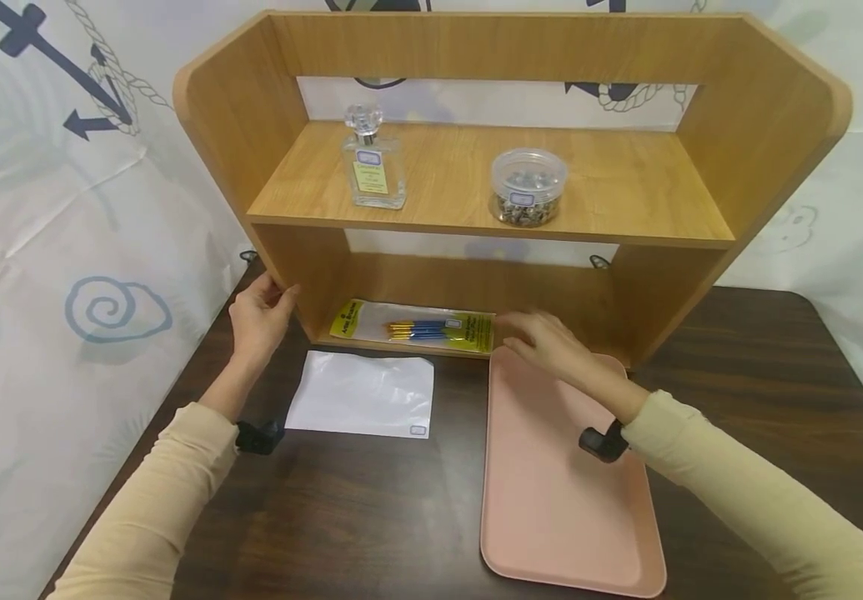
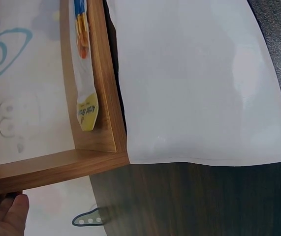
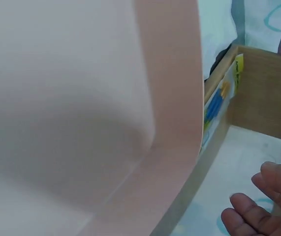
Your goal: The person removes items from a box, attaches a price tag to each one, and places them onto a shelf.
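Note:
My left hand [image 1: 260,321] grips the front edge of the left side panel of a wooden two-tier shelf [image 1: 491,225]; in the left wrist view, fingers lie along the panel's outer face. My right hand [image 1: 547,342] is over the far end of a pink tray [image 1: 562,483], at the lower shelf's front. Its fingers are slightly bent with nothing between them in the right wrist view. A flat pack of paintbrushes [image 1: 431,327], blue and yellow, lies on the lower shelf, its right end near the right fingertips.
On the upper tier stand a glass perfume bottle [image 1: 374,171] and a clear round jar [image 1: 527,190] with small metallic pieces. A white sheet [image 1: 363,392] with a small label lies on the dark table [image 1: 348,517], left of the tray. Patterned cloth hangs behind.

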The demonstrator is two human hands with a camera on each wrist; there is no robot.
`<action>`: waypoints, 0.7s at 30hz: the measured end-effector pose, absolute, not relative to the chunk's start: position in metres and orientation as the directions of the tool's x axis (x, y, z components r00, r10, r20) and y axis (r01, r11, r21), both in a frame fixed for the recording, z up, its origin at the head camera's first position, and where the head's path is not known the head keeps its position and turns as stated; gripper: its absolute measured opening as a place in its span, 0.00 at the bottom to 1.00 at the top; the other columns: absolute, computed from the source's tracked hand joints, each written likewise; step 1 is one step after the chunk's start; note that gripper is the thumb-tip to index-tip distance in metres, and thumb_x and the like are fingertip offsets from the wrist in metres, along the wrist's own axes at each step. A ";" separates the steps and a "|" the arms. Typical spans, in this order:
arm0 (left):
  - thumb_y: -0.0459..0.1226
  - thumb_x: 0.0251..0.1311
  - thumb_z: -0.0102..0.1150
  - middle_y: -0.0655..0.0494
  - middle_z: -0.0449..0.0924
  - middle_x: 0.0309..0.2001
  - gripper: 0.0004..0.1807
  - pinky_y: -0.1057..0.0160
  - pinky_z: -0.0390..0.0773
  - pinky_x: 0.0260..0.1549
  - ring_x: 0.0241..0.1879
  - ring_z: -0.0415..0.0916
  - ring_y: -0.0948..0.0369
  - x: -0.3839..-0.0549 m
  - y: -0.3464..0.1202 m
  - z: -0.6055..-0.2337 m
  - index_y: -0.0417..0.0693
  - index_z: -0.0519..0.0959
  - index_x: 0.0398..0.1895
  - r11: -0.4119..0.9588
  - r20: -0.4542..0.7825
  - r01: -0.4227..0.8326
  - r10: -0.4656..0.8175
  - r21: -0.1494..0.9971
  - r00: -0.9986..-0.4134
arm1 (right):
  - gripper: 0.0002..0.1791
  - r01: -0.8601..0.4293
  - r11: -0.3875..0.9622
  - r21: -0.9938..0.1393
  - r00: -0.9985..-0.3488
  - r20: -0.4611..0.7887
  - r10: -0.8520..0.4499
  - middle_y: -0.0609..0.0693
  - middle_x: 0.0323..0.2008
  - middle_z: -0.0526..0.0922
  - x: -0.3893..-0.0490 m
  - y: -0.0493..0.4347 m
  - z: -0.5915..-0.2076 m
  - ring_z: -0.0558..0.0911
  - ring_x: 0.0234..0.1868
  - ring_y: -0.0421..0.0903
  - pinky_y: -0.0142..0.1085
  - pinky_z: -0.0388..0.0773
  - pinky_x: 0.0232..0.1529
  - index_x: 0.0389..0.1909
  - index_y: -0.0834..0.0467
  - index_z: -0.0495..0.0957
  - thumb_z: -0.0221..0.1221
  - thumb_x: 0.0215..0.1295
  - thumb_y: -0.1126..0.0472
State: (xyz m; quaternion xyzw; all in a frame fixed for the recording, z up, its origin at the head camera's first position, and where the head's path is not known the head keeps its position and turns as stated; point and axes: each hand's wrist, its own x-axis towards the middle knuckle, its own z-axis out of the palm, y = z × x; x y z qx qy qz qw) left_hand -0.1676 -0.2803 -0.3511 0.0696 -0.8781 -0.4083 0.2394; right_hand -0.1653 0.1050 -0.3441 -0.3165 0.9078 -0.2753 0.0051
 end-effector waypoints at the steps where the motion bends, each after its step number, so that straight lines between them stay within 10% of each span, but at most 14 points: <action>1: 0.35 0.63 0.55 0.42 0.81 0.48 0.17 0.51 0.78 0.46 0.47 0.80 0.50 -0.167 -0.280 -0.351 0.39 0.76 0.53 0.654 0.360 0.072 -0.318 0.753 -0.877 | 0.19 -0.583 0.642 -0.499 -0.793 0.174 -0.584 0.64 0.53 0.78 -0.161 0.111 -0.343 0.74 0.56 0.63 0.55 0.69 0.56 0.54 0.68 0.74 0.57 0.62 0.70; 9: 0.41 0.64 0.54 0.41 0.75 0.56 0.26 0.50 0.76 0.50 0.53 0.76 0.48 -0.156 -0.282 -0.346 0.42 0.65 0.63 0.678 0.332 0.082 -0.248 0.730 -0.910 | 0.22 -0.572 0.653 -0.496 -0.806 0.191 -0.561 0.66 0.56 0.74 -0.128 0.161 -0.342 0.71 0.58 0.64 0.58 0.69 0.54 0.58 0.67 0.71 0.56 0.61 0.72; 15: 0.54 0.66 0.47 0.36 0.51 0.70 0.45 0.39 0.66 0.55 0.63 0.60 0.37 -0.124 -0.287 -0.329 0.37 0.40 0.73 0.749 0.144 0.002 -0.126 0.663 -0.982 | 0.24 -0.610 0.653 -0.450 -0.790 0.282 -0.544 0.66 0.56 0.74 -0.109 0.194 -0.341 0.72 0.57 0.64 0.59 0.70 0.50 0.59 0.66 0.70 0.58 0.59 0.73; 21: 0.55 0.67 0.44 0.34 0.56 0.68 0.41 0.39 0.66 0.55 0.62 0.60 0.35 -0.101 -0.281 -0.311 0.34 0.51 0.71 0.784 0.016 0.055 0.057 0.618 -0.998 | 0.26 -0.628 0.667 -0.400 -0.778 0.351 -0.521 0.65 0.59 0.72 -0.095 0.219 -0.334 0.72 0.57 0.65 0.58 0.71 0.48 0.61 0.62 0.69 0.60 0.60 0.67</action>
